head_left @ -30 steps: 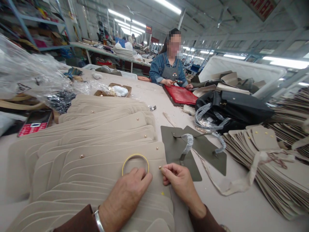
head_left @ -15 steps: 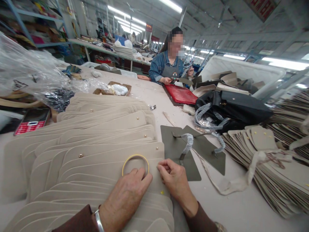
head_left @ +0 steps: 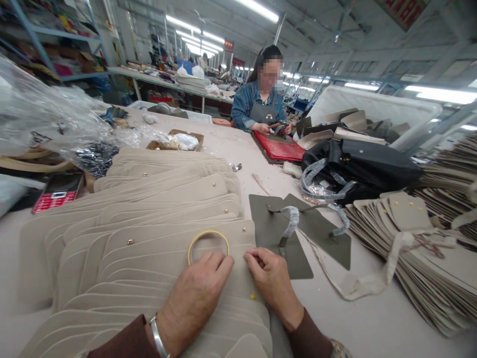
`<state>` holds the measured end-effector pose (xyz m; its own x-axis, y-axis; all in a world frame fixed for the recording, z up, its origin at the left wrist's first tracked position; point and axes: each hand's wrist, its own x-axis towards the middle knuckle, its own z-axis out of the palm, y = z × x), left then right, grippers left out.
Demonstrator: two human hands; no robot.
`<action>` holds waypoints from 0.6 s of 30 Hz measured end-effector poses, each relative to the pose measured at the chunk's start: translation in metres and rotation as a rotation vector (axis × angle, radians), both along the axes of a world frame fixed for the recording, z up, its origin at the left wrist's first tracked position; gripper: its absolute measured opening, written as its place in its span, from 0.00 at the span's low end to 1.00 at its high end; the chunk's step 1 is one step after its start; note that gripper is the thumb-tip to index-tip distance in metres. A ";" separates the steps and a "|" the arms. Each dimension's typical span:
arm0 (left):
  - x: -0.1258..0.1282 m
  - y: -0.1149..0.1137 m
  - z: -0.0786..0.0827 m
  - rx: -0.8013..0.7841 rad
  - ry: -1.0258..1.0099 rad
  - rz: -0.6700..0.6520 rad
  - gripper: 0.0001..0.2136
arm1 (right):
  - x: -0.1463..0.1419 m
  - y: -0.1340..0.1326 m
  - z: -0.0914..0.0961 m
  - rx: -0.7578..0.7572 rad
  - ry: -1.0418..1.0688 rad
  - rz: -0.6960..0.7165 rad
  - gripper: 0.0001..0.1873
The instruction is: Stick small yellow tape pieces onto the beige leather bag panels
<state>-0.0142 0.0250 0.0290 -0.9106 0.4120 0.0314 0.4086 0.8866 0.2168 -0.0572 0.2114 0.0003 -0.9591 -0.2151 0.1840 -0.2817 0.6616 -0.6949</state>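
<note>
Head view, and from where I stand the beige panels (head_left: 145, 251) take up the middle of the table (head_left: 227, 140), fanned over one another so that mostly edges show, the nearest cut off at the bottom. Small gold studs (head_left: 130, 242) dot a few, and a yellow mark (head_left: 253, 296) sits near the right edge. On the panels lies a yellow-rimmed ring (head_left: 208, 232), its near side covered by the left hand (head_left: 199, 293). Those fingertips are tucked out of sight, so I can't tell whether they grip the ring or merely rest there. The right hand (head_left: 270, 273) has thumb and forefinger brought narrowly together at the panels' right edge; anything between them is hidden.

Just beyond lie two olive pieces (head_left: 264, 219) with plastic-wrapped handles. Farther right, a cloth strip (head_left: 398, 243) crosses another beige stack (head_left: 413, 273), which runs out of sight. A black bag (head_left: 376, 161) slumps behind. On the left, clear plastic (head_left: 48, 107) obscures what's beneath it, near a red-keyed phone (head_left: 57, 191). Across the table a co-worker (head_left: 257, 107) handles something too small to make out above a red slab (head_left: 274, 146).
</note>
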 end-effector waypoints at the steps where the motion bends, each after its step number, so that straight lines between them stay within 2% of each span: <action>1: -0.002 -0.002 0.001 -0.001 0.037 0.039 0.09 | -0.002 -0.001 0.001 -0.002 -0.012 -0.002 0.09; 5: -0.008 -0.007 0.000 -0.027 0.108 0.143 0.11 | -0.005 0.002 0.008 -0.050 -0.112 0.017 0.10; 7: -0.008 -0.007 -0.001 -0.040 0.098 0.136 0.12 | -0.003 0.009 0.015 -0.059 -0.228 0.059 0.11; 10: -0.006 -0.006 -0.002 -0.022 0.029 0.094 0.12 | 0.002 0.021 0.023 0.012 -0.384 0.189 0.15; 12: -0.004 -0.004 -0.001 0.005 -0.042 0.059 0.12 | 0.005 0.026 0.026 0.025 -0.361 0.198 0.14; 15: -0.002 -0.003 0.002 0.029 -0.094 0.046 0.13 | 0.003 0.025 0.023 -0.029 -0.185 0.123 0.08; 18: 0.002 -0.001 0.005 0.049 -0.099 0.009 0.13 | -0.003 0.018 0.015 -0.027 -0.092 0.164 0.10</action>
